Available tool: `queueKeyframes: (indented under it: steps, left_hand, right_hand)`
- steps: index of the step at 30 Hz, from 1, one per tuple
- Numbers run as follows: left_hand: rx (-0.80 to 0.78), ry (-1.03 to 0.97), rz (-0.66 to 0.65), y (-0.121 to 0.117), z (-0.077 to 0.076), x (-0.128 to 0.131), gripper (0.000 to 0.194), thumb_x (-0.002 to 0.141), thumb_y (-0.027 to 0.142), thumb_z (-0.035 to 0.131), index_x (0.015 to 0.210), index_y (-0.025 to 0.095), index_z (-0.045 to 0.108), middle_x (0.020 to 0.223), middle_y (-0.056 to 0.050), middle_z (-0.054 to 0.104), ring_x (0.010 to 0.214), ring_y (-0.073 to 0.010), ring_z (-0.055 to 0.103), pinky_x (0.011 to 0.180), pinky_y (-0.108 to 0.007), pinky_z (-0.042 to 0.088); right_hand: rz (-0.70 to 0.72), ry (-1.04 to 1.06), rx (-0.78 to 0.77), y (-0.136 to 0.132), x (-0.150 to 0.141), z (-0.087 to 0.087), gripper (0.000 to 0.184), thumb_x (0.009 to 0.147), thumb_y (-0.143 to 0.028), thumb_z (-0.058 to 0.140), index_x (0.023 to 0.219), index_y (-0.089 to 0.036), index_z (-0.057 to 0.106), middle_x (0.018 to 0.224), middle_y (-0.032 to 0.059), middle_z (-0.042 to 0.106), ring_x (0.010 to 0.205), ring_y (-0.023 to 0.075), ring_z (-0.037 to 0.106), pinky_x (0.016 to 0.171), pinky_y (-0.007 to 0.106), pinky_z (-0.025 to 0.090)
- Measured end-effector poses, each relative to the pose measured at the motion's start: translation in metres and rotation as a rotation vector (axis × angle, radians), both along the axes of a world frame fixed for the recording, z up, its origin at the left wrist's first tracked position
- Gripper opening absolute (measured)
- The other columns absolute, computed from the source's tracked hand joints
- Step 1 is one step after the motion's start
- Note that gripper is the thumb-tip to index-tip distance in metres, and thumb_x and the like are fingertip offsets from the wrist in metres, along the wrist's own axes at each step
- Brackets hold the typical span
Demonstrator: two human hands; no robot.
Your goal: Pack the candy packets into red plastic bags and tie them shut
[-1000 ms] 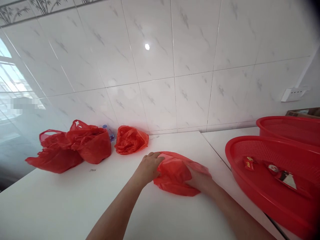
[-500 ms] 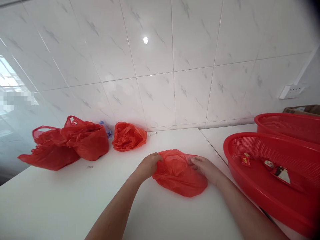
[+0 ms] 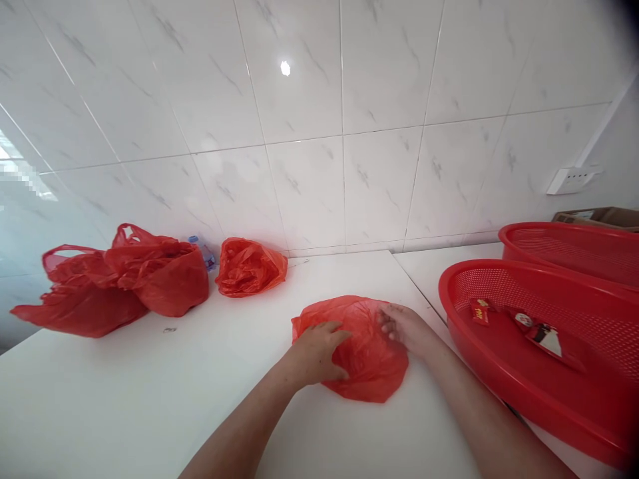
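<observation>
Left hand [image 3: 317, 352] open and palm down, fingers spread, on a crumpled red plastic bag [image 3: 372, 372]; right hand [image 3: 405, 327] with fingers curled at the bag's upper right edge, tips on the film, though whether they pinch it cannot be made out. The bag lies on a white counter [image 3: 124, 399] between and partly beneath both hands, which hide part of it; its opening cannot be made out among the creases. Further left, a bunched red bag [image 3: 249, 267] and two red carrier bags [image 3: 160, 283] sit near the tiled wall [image 3: 339, 186], with a plastic bottle [image 3: 202, 253] partly hidden behind them. To the right, on an adjoining white counter [image 3: 429, 273], are two red mesh baskets. The near basket [image 3: 499, 267] holds a red packet [image 3: 480, 311] and a printed wrapper [image 3: 544, 339]; the far basket [image 3: 559, 249] and a cardboard box [image 3: 599, 216] are cut off by the frame. A wall socket panel [image 3: 572, 181] is above them. At far left, a pixelated patch [image 3: 24, 179] obscures the background.
</observation>
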State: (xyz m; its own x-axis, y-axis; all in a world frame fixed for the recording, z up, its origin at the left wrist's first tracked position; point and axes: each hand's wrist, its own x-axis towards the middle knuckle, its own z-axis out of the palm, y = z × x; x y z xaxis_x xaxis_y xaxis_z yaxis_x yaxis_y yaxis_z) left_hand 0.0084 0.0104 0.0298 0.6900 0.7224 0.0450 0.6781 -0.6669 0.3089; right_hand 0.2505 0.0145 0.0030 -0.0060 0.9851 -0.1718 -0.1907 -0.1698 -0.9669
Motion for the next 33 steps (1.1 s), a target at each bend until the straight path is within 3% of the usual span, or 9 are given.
queueKeyframes:
  steps: [3,5,9,11,14,18,21,27,33]
  left_hand:
    - [0.148,-0.123,0.043,-0.001,0.01,-0.001,0.039,0.079,0.028,0.058,0.118,0.029,0.055,0.118,-0.003,0.058,0.103,-0.0229,0.055,0.083,-0.035,0.047]
    - [0.325,-0.158,0.128,0.0,0.017,-0.004,0.027,0.084,0.022,0.05,0.109,0.026,0.059,0.114,-0.005,0.06,0.104,-0.023,0.054,0.087,-0.038,0.044]
    - [0.51,-0.226,0.397,0.007,0.017,-0.018,0.021,0.083,0.022,0.05,0.1,0.023,0.062,0.125,-0.009,0.051,0.115,-0.0284,0.045,0.094,-0.046,0.038]
    - [0.41,-0.332,0.481,0.013,0.012,-0.028,0.023,0.081,0.024,0.052,0.101,0.023,0.062,0.126,-0.009,0.049,0.116,-0.0275,0.046,0.092,-0.043,0.041]
    - [0.089,-0.557,0.537,0.022,0.004,-0.04,0.027,0.078,0.023,0.051,0.103,0.024,0.062,0.117,-0.006,0.055,0.102,-0.0217,0.055,0.083,-0.034,0.047]
    - [-0.124,-0.774,0.626,0.028,-0.001,-0.043,0.032,0.076,0.026,0.053,0.106,0.023,0.062,0.097,-0.005,0.064,0.084,-0.0177,0.06,0.075,-0.03,0.048]
    - [-0.132,-0.867,0.672,0.028,-0.001,-0.041,0.036,0.073,0.035,0.06,0.106,0.023,0.063,0.087,-0.003,0.064,0.076,-0.017,0.058,0.071,-0.03,0.047]
    - [-0.299,-1.121,0.639,0.028,-0.006,-0.039,0.046,0.069,0.044,0.065,0.107,0.019,0.062,0.077,-0.003,0.062,0.067,-0.015,0.057,0.064,-0.028,0.047]
    - [-0.408,-1.211,0.537,0.027,-0.013,-0.033,0.05,0.072,0.044,0.064,0.114,0.019,0.056,0.09,-0.006,0.063,0.077,-0.0163,0.059,0.073,-0.032,0.048]
  right_hand:
    - [-0.059,-0.167,0.131,-0.006,-0.008,0.007,0.029,0.079,-0.044,0.055,0.069,-0.018,0.048,0.06,-0.004,0.05,0.047,0.007,0.044,0.043,0.019,0.031]
    - [-0.108,-0.413,0.271,-0.013,-0.019,0.013,0.025,0.079,-0.043,0.055,0.07,-0.019,0.051,0.063,-0.003,0.053,0.053,0.0095,0.048,0.05,0.022,0.038]
    - [-0.011,-0.863,0.477,-0.026,-0.041,0.016,0.03,0.077,-0.044,0.058,0.1,-0.025,0.063,0.108,0.0034,0.061,0.1,0.0199,0.054,0.085,0.033,0.044]
    - [0.121,-0.983,0.522,-0.027,-0.046,0.014,0.048,0.076,-0.05,0.059,0.12,-0.031,0.056,0.131,0.0025,0.05,0.122,0.0233,0.041,0.1,0.039,0.035]
    - [0.274,-1.113,0.519,-0.024,-0.047,0.007,0.062,0.078,-0.06,0.052,0.134,-0.036,0.043,0.144,0.0006,0.035,0.135,0.0264,0.023,0.109,0.047,0.02]
    - [0.342,-1.212,0.453,-0.019,-0.044,-0.001,0.062,0.077,-0.062,0.051,0.133,-0.034,0.045,0.145,0.0015,0.034,0.134,0.0299,0.025,0.108,0.052,0.019]
    - [0.233,-1.182,0.499,-0.02,-0.044,0.002,0.057,0.08,-0.056,0.051,0.132,-0.032,0.046,0.142,0.0003,0.039,0.13,0.0256,0.032,0.106,0.044,0.03]
    - [-0.299,-1.233,0.575,-0.021,-0.043,0.01,0.034,0.09,-0.035,0.036,0.112,-0.021,0.059,0.116,0.0079,0.058,0.109,0.0235,0.052,0.088,0.042,0.045]
    - [-0.255,-1.038,0.541,0.003,-0.023,-0.013,0.044,0.087,-0.03,0.041,0.129,-0.019,0.044,0.137,0.0099,0.043,0.127,0.0242,0.038,0.1,0.046,0.039]
